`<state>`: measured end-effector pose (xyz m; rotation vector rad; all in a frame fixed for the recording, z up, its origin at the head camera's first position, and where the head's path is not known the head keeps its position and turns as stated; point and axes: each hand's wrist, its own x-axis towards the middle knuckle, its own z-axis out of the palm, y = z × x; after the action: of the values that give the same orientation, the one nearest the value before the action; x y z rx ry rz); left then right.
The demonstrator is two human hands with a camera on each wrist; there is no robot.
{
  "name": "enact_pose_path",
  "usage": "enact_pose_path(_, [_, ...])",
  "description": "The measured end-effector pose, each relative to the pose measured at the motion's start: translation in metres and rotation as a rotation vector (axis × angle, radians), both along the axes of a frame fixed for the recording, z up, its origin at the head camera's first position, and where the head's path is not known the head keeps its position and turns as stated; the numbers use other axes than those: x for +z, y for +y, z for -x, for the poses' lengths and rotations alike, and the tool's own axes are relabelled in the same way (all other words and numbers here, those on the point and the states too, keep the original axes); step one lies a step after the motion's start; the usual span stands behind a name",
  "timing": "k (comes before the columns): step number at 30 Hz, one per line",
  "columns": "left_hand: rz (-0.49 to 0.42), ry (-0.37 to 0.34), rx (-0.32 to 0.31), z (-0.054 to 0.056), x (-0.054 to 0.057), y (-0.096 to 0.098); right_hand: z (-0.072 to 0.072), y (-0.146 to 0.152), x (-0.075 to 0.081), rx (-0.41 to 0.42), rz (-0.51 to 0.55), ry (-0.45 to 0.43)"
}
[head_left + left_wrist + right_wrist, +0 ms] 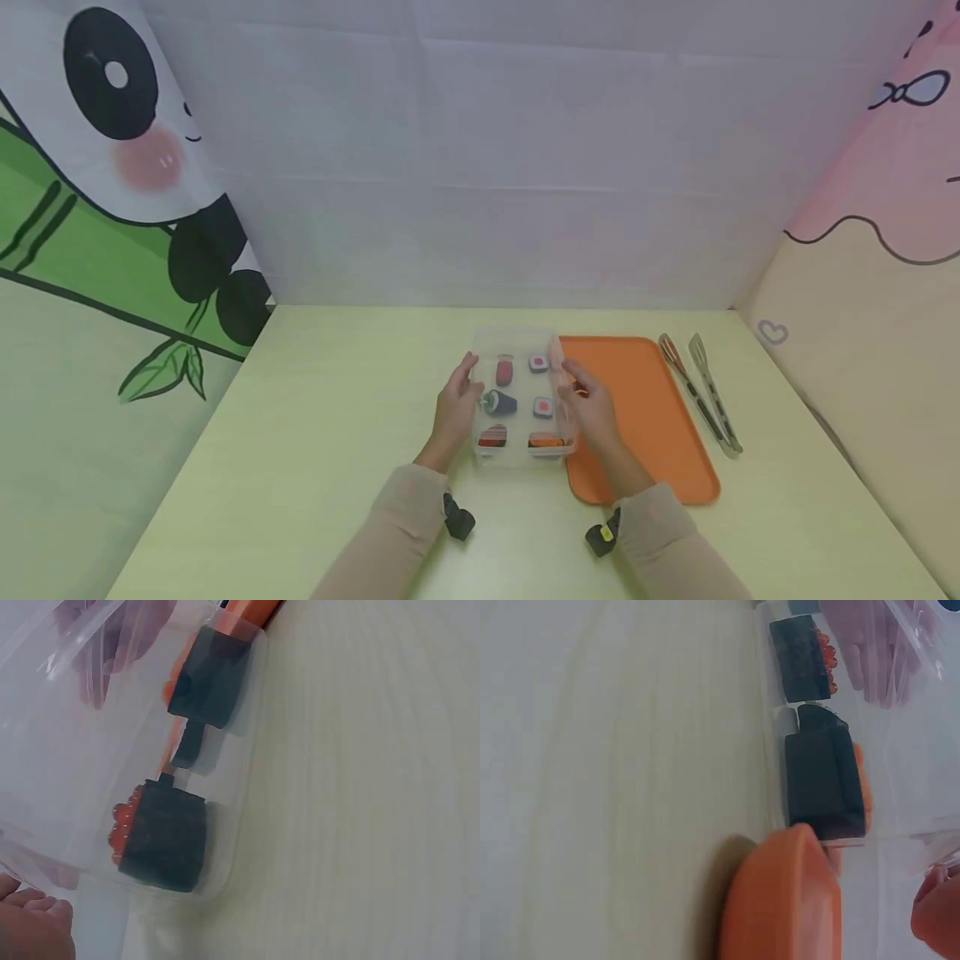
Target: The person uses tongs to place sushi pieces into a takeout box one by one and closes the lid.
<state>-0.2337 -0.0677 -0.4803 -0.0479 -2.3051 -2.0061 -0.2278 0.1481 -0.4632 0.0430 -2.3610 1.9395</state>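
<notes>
A clear plastic container [522, 385] is between my two hands, its right side by the orange tray. My left hand [453, 412] grips its left side, and my right hand [596, 417] holds the right side. Inside lie several toy-like sushi pieces: two rolls [543, 407], a dark hand roll [501, 403], a reddish nigiri [504, 370], and seaweed-wrapped pieces along the near wall. One of those, a roe-topped piece [165, 832], shows closely in the left wrist view. Whether the container touches the table is unclear.
An orange tray [645, 417] lies on the pale table to the right, its near left corner under my right forearm. Metal tongs [705, 400] rest beyond its right edge. A pale cloth wall [480, 167] stands behind, with cartoon-printed sides left and right.
</notes>
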Motion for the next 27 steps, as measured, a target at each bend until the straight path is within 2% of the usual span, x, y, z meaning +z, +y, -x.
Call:
enact_pose_path(7, [0.067, 0.005, 0.001, -0.002, -0.013, -0.003, -0.001, -0.002, -0.013, -0.031, -0.062, -0.021])
enact_pose_path(10, [0.102, 0.008, -0.011, -0.003, -0.015, -0.006, -0.002, -0.004, -0.014, -0.042, -0.098, -0.034])
enact_pose_path(15, [0.164, -0.035, -0.054, -0.006, -0.01, -0.009, -0.006, -0.007, -0.012, -0.05, -0.128, -0.104])
enact_pose_path(21, [0.212, -0.119, -0.067, -0.021, 0.002, -0.004, -0.015, -0.008, -0.008, -0.012, -0.165, -0.164])
enact_pose_path(27, [0.216, -0.086, -0.074, -0.033, 0.0, 0.0, -0.023, -0.007, -0.01, 0.028, -0.213, -0.114])
